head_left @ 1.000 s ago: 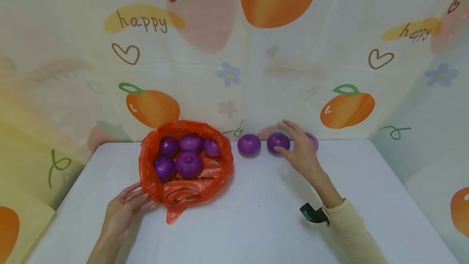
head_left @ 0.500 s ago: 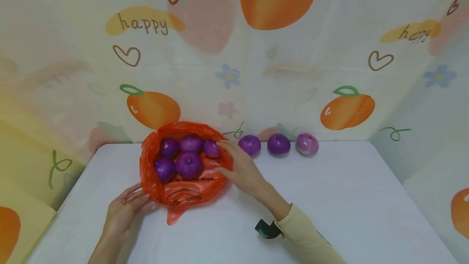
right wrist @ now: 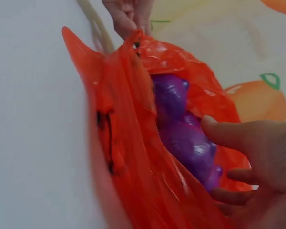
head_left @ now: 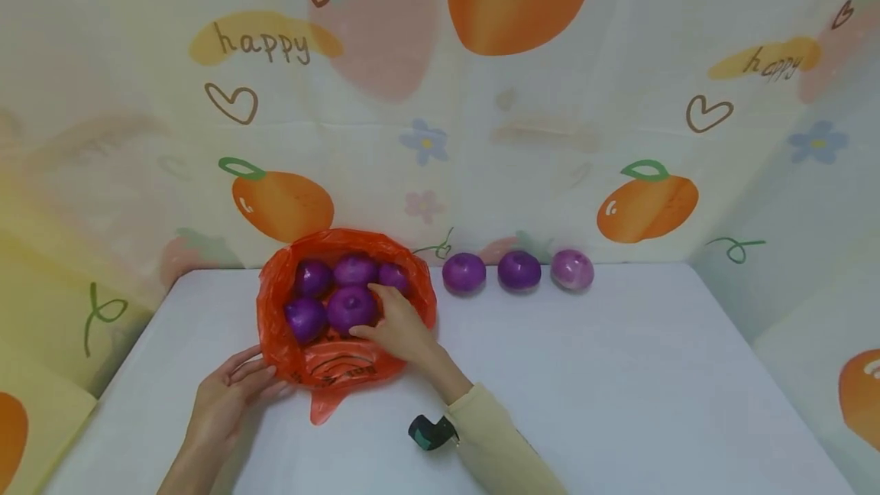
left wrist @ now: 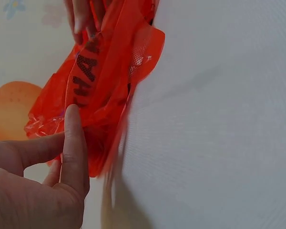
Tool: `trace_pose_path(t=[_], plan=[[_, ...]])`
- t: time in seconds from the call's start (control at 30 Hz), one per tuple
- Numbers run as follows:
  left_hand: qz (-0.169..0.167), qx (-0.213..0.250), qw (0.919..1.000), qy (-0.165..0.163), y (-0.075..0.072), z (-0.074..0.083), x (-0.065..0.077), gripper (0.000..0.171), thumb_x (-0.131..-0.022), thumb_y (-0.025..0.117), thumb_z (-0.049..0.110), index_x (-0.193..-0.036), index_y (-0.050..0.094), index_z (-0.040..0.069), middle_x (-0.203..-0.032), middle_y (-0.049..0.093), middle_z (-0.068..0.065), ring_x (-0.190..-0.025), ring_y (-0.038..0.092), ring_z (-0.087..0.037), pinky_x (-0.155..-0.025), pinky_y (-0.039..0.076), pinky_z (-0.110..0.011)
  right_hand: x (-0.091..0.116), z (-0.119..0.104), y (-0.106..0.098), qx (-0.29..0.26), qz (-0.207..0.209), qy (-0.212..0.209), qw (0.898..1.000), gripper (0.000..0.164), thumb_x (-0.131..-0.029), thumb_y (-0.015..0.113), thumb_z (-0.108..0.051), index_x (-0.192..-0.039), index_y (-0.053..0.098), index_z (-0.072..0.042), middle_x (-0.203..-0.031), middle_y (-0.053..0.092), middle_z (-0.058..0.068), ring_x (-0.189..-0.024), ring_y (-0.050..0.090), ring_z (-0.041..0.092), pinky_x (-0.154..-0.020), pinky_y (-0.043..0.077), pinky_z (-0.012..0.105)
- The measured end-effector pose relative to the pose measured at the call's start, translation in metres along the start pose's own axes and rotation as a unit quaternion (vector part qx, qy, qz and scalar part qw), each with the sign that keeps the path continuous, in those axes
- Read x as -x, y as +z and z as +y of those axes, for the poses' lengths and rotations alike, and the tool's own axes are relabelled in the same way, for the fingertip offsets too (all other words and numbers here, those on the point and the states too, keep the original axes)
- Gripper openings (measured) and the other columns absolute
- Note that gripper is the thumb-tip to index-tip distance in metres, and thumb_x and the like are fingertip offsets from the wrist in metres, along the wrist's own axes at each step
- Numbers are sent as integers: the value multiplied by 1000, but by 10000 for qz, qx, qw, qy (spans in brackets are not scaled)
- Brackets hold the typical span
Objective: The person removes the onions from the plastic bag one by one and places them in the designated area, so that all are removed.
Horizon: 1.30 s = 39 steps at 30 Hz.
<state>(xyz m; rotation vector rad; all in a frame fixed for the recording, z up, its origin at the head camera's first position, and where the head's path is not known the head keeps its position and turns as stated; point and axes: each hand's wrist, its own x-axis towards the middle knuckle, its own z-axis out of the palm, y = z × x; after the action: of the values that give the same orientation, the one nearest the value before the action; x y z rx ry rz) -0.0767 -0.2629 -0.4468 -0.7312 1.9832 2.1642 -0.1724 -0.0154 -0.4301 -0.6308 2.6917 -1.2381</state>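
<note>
A red plastic bag (head_left: 419,357) with black print stands with its mouth spread on the white table. Several purple onions (head_left: 352,308) lie inside. My left hand (head_left: 223,403) touches the bag's left side with extended fingers, one lying along the printed plastic in the left wrist view. My right hand (head_left: 399,325) reaches over the bag's right rim, thumb and fingers spread apart beside the front onion. In the right wrist view, the right hand's thumb (right wrist: 224,133) is near the onions (right wrist: 188,148); contact is unclear. The right hand's other fingertips are partly hidden in the head view.
Three purple onions stand in a row along the table's back edge: one near the bag (head_left: 464,273), one in the middle (head_left: 519,271), and a paler one at right (head_left: 572,270). A printed cloth (head_left: 509,189) hangs behind. A dark device (head_left: 431,432) sits at my right wrist.
My right hand has moved left, from near the onions in the row to inside the bag's mouth. My left hand stays at the bag's side. The row of onions has not moved.
</note>
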Motion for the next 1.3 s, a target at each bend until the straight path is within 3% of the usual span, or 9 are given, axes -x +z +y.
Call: trace_pose_path(t=[0.27,0.5,0.8,1.3], plan=[[-102,-21,9999,46,3,0,-1,66,-97,58,6,-153,24,1,-95,69,13,-85,71,-11,-81,58,-28,-15,-11,37,724,727,636,9927,91,-77,83,-42,-147,38,-5,-138,48,17,-122,54,33,-103,47,44],[-64,61,10000,22,5,-1,-1,65,-98,58,5,-153,24,2,-94,69,14,-85,71,-10,-81,58,-28,-21,-12,46,928,849,596,9903,89,-75,84,-40,-147,40,-11,-136,50,10,-121,55,27,-104,47,39],[-67,77,9999,85,5,-1,0,64,-98,57,4,-153,24,1,-95,69,12,-86,71,-10,-82,58,-29,-12,-19,41,985,810,405,9910,84,-79,82,-37,-147,40,-13,-140,47,11,-122,53,28,-102,49,41],[-123,153,9996,215,5,-2,2,62,-98,57,3,-151,25,-1,-94,69,13,-86,70,-10,-83,57,-28,0,-27,10,938,850,-48,9919,83,-80,82,-34,-149,39,-15,-143,45,13,-127,48,30,-103,48,44]])
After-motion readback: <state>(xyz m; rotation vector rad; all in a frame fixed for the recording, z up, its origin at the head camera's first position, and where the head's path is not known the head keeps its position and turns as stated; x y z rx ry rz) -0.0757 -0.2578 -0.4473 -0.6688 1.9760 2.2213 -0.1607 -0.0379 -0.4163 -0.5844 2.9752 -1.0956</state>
